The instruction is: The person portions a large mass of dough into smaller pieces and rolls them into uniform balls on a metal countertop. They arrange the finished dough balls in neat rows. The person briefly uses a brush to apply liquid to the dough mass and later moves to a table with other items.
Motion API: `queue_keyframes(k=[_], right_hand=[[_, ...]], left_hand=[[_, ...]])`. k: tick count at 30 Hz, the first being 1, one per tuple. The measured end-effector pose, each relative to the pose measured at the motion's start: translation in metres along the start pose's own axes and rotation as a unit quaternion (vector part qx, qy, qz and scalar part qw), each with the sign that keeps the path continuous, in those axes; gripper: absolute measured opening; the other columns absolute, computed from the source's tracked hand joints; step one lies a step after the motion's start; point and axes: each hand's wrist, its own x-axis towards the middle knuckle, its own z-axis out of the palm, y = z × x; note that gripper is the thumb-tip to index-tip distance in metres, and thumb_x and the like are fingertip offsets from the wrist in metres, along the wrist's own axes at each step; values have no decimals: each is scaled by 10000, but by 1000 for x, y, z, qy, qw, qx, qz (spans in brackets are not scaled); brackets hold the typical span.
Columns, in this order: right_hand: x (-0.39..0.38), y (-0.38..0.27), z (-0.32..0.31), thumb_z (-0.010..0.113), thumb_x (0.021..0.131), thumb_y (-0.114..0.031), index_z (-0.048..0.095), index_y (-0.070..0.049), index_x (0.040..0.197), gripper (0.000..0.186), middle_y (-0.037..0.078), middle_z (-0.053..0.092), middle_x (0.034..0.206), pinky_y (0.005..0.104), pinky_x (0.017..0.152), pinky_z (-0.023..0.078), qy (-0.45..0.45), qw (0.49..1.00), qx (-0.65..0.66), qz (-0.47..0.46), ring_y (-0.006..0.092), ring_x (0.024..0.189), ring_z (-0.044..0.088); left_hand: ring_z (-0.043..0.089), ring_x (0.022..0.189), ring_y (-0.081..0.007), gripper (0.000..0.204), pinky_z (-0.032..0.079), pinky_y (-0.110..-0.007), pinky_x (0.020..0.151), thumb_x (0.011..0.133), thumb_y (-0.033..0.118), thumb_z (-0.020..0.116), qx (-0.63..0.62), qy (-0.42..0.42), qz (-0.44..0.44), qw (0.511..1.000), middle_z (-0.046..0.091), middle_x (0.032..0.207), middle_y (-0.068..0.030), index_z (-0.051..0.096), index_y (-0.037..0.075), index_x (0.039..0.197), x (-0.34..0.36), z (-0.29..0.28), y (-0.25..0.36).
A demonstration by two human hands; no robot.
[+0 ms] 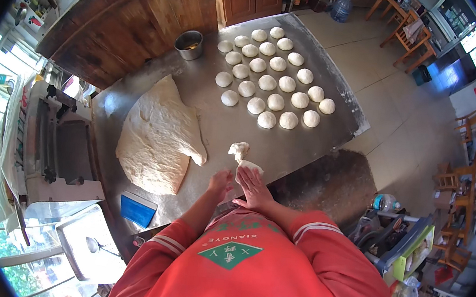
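Observation:
My right hand (pixel 254 191) lies flat, its fingers stretched out over a small piece of dough (pixel 251 167) near the front edge of the metal worktable (pixel 217 129). A smaller lump of dough (pixel 239 150) sits against the far end of that piece; whether the two are joined I cannot tell. Just to the left, my left hand (pixel 220 184) is held loosely curled with its fingers apart and nothing visible in it. A large slab of dough (pixel 155 140) spreads over the left of the table. Several round dough balls (pixel 267 82) stand in rows at the far right.
A blue dough scraper (pixel 137 210) lies at the near left table edge. A metal bowl (pixel 188 49) stands by the wooden panel (pixel 141 16) at the back. Left of the table is a machine (pixel 64 147); a loaded cart (pixel 401 247) stands at the right.

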Motion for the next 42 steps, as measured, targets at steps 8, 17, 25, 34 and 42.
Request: queue_keyframes(k=[8, 17, 25, 34, 42], right_hand=[[10, -7, -16, 623, 896, -363, 483, -32, 1300, 540, 189, 474, 1375, 562, 1094, 260, -25, 972, 174, 159, 358, 1305, 422], [67, 22, -65, 516, 986, -372, 588, -15, 923, 370, 183, 663, 906, 443, 650, 505, 175, 881, 233, 373, 362, 786, 658], [108, -50, -176, 699, 869, -277, 551, -48, 1157, 397, 169, 596, 1054, 387, 753, 509, 221, 936, 245, 123, 302, 935, 619], [127, -93, -177, 268, 961, -692, 415, -12, 1387, 816, 140, 546, 1288, 376, 1050, 387, 178, 483, 824, 235, 229, 1217, 512], [111, -95, -191, 539, 1000, -340, 573, -1, 1256, 426, 160, 605, 1230, 313, 908, 469, 173, 824, 508, 181, 177, 1116, 583]], left_hand=[[619, 736, -173, 305, 510, -309, 601, 942, 369, 611, -54, -61, -30, 996, 623, 813, -58, 632, 64, 927, -5, 38, 6], [608, 1049, -242, 439, 523, -395, 930, 922, 163, 659, -168, -136, 173, 961, 594, 1153, -133, 470, -8, 1280, -112, 68, 71], [499, 1263, -259, 457, 376, -381, 1089, 1007, 227, 414, -180, -249, 271, 912, 529, 1338, -158, 442, -56, 1364, -164, 61, 123], [567, 1080, -181, 256, 446, -339, 939, 960, 170, 523, -23, -109, 487, 866, 612, 1141, -77, 545, 16, 1164, -198, 57, 163], [210, 1470, -323, 616, 191, -447, 1187, 1021, 296, 367, 63, -178, 589, 786, 226, 1588, -178, 174, 26, 1541, -232, 58, 169]])
